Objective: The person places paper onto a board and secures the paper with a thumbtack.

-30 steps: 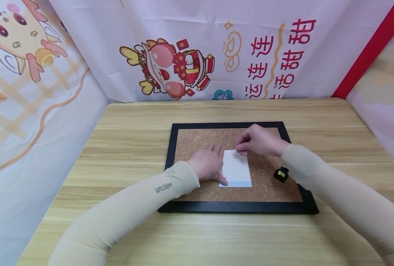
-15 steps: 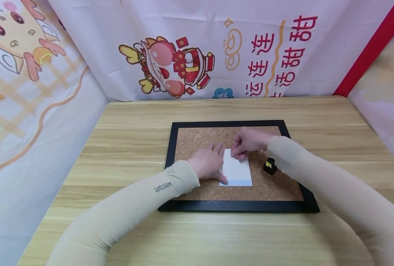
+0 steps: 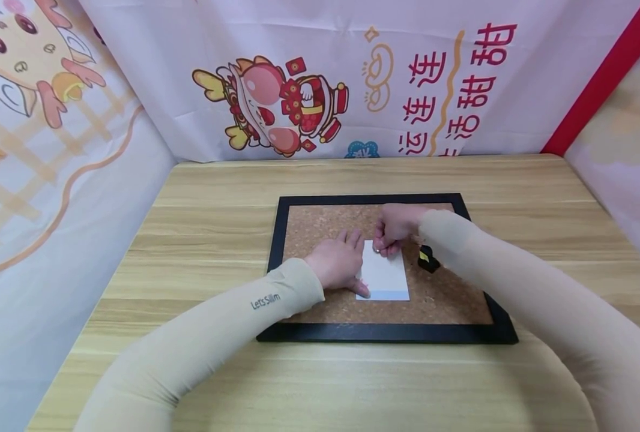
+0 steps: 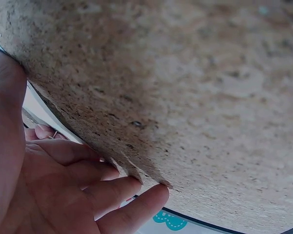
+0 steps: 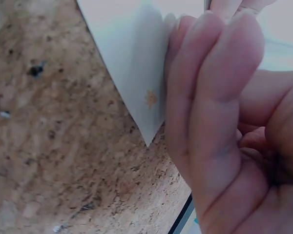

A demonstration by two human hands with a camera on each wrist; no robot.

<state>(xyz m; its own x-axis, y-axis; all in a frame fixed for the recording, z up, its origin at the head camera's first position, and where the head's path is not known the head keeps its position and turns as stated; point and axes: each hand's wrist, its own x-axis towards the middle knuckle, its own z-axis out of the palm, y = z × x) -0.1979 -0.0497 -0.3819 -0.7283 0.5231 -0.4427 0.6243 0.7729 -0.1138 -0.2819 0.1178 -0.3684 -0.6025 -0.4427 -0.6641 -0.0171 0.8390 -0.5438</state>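
Note:
A white sheet of note paper [image 3: 385, 276] with a pale blue strip along its near edge lies on a cork board [image 3: 449, 300]. My left hand [image 3: 335, 263] rests over its left edge, fingers spread and straight, thumb on the paper's near left corner. At the paper's far edge, my right hand [image 3: 394, 229] pinches a small shiny thumbtack [image 3: 377, 250], its tip close over the sheet. A thin metal point [image 4: 54, 134] shows by those fingertips in the left wrist view. In the right wrist view, curled fingers hide part of the paper, beside a small orange print.
A black frame [image 3: 385, 333] surrounds the cork and lies flat on the wooden table [image 3: 201, 240]. A small black device [image 3: 428, 259] with a yellow mark sits at the right wrist. Printed cloth [image 3: 309, 36] hangs behind the table and at both sides.
My right hand has moved left along the paper's far edge, from near its right corner toward the middle, still pinching. The left hand has stayed in place on the paper.

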